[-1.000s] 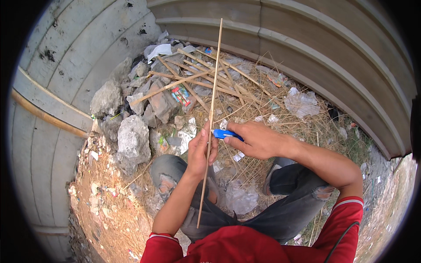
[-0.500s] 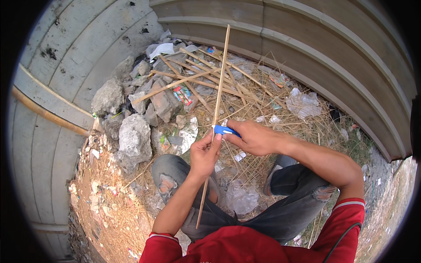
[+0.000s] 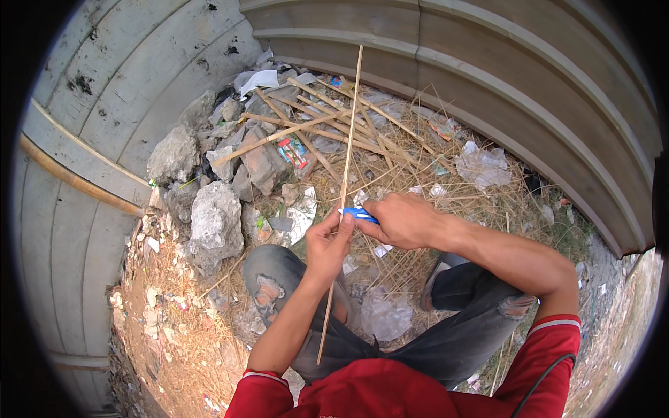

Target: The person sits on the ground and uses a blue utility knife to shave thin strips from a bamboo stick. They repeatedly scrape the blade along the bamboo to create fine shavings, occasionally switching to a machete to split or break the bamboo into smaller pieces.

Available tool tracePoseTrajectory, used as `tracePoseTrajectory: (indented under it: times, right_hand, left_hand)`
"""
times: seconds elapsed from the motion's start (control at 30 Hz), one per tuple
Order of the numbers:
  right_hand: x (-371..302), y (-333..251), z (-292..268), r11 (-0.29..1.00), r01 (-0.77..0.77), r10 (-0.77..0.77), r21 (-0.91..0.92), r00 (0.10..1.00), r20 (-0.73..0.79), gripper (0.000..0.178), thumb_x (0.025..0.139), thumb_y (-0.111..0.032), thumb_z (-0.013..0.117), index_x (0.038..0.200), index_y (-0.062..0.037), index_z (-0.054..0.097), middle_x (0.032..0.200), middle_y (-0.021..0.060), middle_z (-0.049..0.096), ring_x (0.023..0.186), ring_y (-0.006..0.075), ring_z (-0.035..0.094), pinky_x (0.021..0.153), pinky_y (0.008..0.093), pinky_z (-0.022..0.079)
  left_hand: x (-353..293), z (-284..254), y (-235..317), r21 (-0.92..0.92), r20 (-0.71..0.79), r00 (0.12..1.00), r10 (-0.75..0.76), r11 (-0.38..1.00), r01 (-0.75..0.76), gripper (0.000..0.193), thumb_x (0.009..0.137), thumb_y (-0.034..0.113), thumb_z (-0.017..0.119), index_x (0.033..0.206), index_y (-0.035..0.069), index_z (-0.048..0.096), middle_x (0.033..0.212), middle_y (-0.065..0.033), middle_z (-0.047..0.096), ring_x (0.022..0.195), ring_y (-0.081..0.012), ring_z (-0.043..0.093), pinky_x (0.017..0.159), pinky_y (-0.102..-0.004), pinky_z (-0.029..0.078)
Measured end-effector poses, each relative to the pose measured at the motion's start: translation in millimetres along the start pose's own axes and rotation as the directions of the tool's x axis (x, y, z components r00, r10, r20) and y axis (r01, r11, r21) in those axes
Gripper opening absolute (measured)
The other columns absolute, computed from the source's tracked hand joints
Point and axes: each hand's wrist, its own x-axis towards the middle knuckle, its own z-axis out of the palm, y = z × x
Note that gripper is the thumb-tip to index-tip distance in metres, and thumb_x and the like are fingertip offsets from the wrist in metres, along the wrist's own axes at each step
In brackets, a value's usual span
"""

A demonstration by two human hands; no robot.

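A long, thin, pale bamboo strip (image 3: 353, 118) runs nearly upright through the middle of the view, from the stick pile down past my left knee. My left hand (image 3: 327, 245) is closed around it near its middle, the thumb pressed against it. In my right hand (image 3: 404, 219) is a blue-handled utility knife (image 3: 361, 214). The knife's front end meets the strip just at my left thumb and fingertips; its blade cannot be made out. My right fingers wrap the handle and cover its rear part.
More bamboo strips (image 3: 279, 136) lie crossed on dry straw ahead. Grey rocks (image 3: 216, 216) are heaped to the left, with litter and a crumpled plastic bag (image 3: 387, 312) between my feet. A corrugated metal wall (image 3: 502, 63) and a pale panel wall (image 3: 139, 83) enclose the corner.
The bamboo strip has turned a little and shows a narrower side; its far tip has dropped slightly toward me. My right hand and the knife have shifted slightly right.
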Motion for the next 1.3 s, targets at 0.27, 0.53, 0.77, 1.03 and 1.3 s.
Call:
tracePoseTrajectory:
  times: [0.27, 0.53, 0.77, 1.03, 1.3]
  right_hand:
    - [27, 40, -4, 0.996, -0.089, 0.094, 0.031, 0.934, -0.344, 0.05, 0.102, -0.046, 0.05, 0.095, 0.0012, 0.067, 0.074, 0.0242, 0.068, 0.075, 0.0472, 0.067, 0.069, 0.0544, 0.053]
    - [13, 61, -44, 0.992, -0.12, 0.096, -0.025, 0.886, -0.453, 0.047, 0.103, -0.042, 0.05, 0.095, 0.0012, 0.069, 0.073, 0.0248, 0.067, 0.073, 0.046, 0.066, 0.069, 0.0543, 0.053]
    - [12, 39, -22, 0.997, 0.02, -0.042, -0.081, 0.957, -0.286, 0.048, 0.1, -0.044, 0.052, 0.09, -0.0011, 0.07, 0.073, 0.0241, 0.067, 0.074, 0.045, 0.067, 0.071, 0.054, 0.053]
    - [26, 127, -47, 0.969, -0.239, 0.192, -0.068, 0.894, -0.405, 0.056, 0.104, -0.049, 0.046, 0.092, 0.0, 0.071, 0.076, 0.025, 0.067, 0.079, 0.0464, 0.066, 0.076, 0.0545, 0.052]
    - [-42, 298, -100, 0.736, -0.623, 0.543, 0.266, 0.307, -0.782, 0.063, 0.103, -0.051, 0.045, 0.087, 0.0049, 0.07, 0.085, 0.0326, 0.067, 0.091, 0.0485, 0.066, 0.085, 0.0532, 0.049]
  left_hand:
    - [-14, 6, -14, 0.258, -0.025, 0.993, 0.113, 0.961, -0.103, 0.045, 0.099, 0.019, 0.069, 0.133, -0.009, 0.06, 0.101, -0.007, 0.07, 0.079, -0.0018, 0.054, 0.068, -0.0196, 0.046]
    - [-28, 2, -16, 0.158, 0.105, 0.994, 0.001, 0.987, -0.018, 0.044, 0.101, 0.016, 0.064, 0.138, -0.006, 0.056, 0.087, -0.0016, 0.066, 0.078, -0.0043, 0.058, 0.07, -0.0208, 0.049]
    - [-18, 3, 4, 0.084, 0.04, 0.999, 0.007, 0.996, -0.01, 0.042, 0.103, 0.016, 0.059, 0.141, -0.003, 0.055, 0.067, 0.0071, 0.048, 0.057, -0.0009, 0.041, 0.051, -0.0202, 0.032]
    - [-37, -11, -23, 0.241, 0.133, 0.99, -0.043, 0.97, 0.01, 0.042, 0.1, 0.014, 0.065, 0.136, -0.007, 0.058, 0.073, 0.009, 0.051, 0.065, 0.0, 0.042, 0.056, -0.0182, 0.034]
    - [-80, -44, -29, 0.399, 0.364, 0.926, -0.099, 0.915, -0.059, 0.041, 0.099, 0.015, 0.067, 0.134, -0.006, 0.06, 0.072, 0.0097, 0.053, 0.064, 0.0007, 0.044, 0.055, -0.0185, 0.035]
